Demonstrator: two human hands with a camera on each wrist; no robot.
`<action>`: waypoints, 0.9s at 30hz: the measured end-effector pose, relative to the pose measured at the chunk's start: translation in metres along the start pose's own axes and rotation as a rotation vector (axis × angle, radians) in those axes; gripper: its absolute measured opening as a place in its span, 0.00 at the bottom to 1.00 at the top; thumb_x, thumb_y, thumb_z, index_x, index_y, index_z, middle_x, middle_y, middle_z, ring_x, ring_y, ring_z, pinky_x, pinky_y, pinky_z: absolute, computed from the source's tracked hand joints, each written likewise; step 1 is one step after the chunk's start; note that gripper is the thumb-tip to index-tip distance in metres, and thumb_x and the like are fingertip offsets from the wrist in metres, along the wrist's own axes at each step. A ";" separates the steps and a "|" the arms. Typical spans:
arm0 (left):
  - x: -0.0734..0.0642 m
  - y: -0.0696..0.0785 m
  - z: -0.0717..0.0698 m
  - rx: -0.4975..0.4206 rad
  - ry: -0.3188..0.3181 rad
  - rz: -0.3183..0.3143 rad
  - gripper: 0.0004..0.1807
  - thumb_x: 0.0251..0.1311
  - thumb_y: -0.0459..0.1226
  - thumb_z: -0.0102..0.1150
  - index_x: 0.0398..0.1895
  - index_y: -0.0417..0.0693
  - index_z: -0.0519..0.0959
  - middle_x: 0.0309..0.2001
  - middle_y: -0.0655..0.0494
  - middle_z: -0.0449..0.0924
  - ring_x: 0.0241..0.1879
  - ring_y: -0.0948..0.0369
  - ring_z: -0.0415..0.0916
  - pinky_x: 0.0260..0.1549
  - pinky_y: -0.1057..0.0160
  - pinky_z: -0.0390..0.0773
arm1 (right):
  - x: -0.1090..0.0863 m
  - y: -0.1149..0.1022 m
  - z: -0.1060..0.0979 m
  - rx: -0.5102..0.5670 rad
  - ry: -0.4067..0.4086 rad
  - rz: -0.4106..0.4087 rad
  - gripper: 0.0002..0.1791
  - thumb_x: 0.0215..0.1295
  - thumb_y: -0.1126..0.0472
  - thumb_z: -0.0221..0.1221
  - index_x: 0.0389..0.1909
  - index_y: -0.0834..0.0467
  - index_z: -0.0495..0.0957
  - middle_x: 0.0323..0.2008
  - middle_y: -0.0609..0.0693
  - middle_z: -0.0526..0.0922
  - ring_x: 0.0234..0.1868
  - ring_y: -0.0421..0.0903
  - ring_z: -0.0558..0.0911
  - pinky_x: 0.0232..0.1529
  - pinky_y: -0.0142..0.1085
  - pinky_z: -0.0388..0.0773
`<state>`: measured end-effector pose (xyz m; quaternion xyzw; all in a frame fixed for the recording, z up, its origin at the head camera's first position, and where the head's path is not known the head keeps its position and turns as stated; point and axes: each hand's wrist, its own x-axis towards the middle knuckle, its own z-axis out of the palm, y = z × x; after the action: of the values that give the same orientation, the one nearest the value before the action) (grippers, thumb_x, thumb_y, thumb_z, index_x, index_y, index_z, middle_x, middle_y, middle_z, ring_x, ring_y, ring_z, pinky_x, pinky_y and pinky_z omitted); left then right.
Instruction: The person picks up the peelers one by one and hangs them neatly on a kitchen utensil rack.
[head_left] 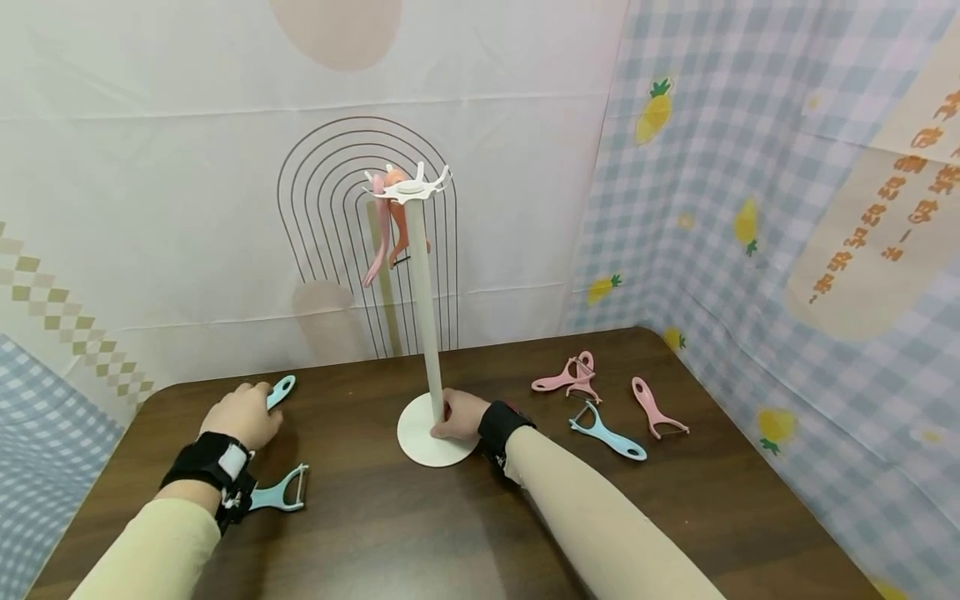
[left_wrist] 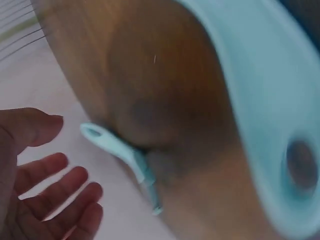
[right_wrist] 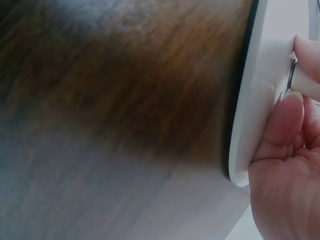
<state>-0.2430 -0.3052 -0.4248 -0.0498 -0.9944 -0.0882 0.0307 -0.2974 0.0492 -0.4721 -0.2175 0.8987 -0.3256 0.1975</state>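
Observation:
A white hook stand (head_left: pixel 422 308) rises from a round base near the back of the table. A pink peeler (head_left: pixel 382 229) and an orange peeler (head_left: pixel 398 218) hang on its left hooks. My right hand (head_left: pixel 461 414) grips the foot of the pole; in the right wrist view thumb and fingers close round it just above the base (right_wrist: pixel 250 115). My left hand (head_left: pixel 242 414) reaches over a light blue peeler (left_wrist: pixel 115 147) at the back left, fingers (left_wrist: pixel 45 172) spread and apart from it. Another blue peeler (head_left: pixel 279 493) lies beside the left wrist.
On the right lie two overlapping pink peelers (head_left: pixel 558 381), a blue peeler (head_left: pixel 611 435) and a single pink peeler (head_left: pixel 651 406). A patterned cloth (head_left: pixel 525 208) hangs behind the brown table (head_left: pixel 375 533), with a checked cloth (head_left: pixel 750 283) along the right side.

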 end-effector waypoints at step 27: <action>0.004 -0.004 0.021 0.000 -0.203 -0.049 0.26 0.59 0.36 0.59 0.53 0.21 0.69 0.48 0.22 0.71 0.48 0.29 0.70 0.41 0.33 0.70 | -0.001 0.000 0.001 0.015 0.003 0.015 0.20 0.59 0.61 0.67 0.48 0.63 0.71 0.33 0.49 0.75 0.34 0.43 0.74 0.40 0.34 0.71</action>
<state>-0.2482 -0.3052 -0.4462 -0.0340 -0.9933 -0.0832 -0.0727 -0.2966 0.0495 -0.4729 -0.2087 0.8982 -0.3311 0.2000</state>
